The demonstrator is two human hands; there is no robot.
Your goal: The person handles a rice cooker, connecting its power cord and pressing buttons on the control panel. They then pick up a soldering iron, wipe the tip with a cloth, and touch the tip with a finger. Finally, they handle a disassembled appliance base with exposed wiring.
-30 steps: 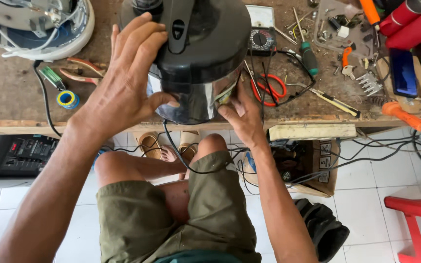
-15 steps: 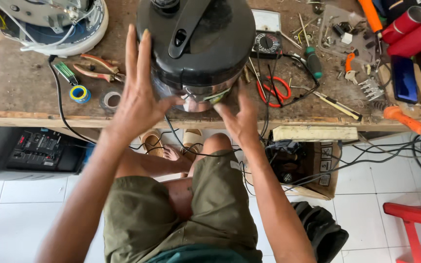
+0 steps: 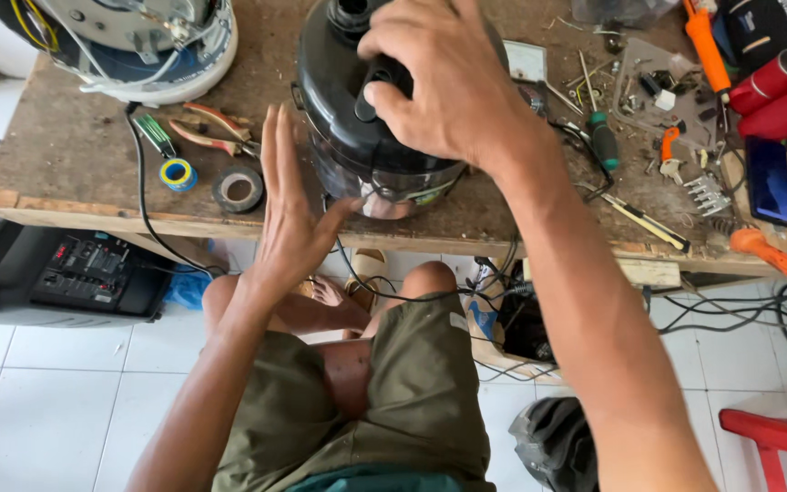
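A black round appliance (image 3: 357, 128) with a lid handle and a shiny metal band stands on the worn wooden workbench (image 3: 75, 164). My right hand (image 3: 444, 87) lies on top of it, fingers curled around the black handle. Beside the appliance's left side, my left hand (image 3: 289, 214) is flat with fingers straight and apart, its thumb touching the lower body. A black cord runs from the appliance down past my knees.
A white and blue opened appliance (image 3: 138, 46) sits at the back left. Pliers (image 3: 216, 132), a blue tape roll (image 3: 178, 174) and a grey tape roll (image 3: 238, 189) lie left. Screwdrivers, small parts, red tubes (image 3: 781, 91) and a phone (image 3: 770, 179) crowd the right. An audio mixer (image 3: 93, 273) and cables lie below.
My right hand left the appliance's lower front and moved up onto its top handle. My left hand came off the side and opened flat. The view shifted right.
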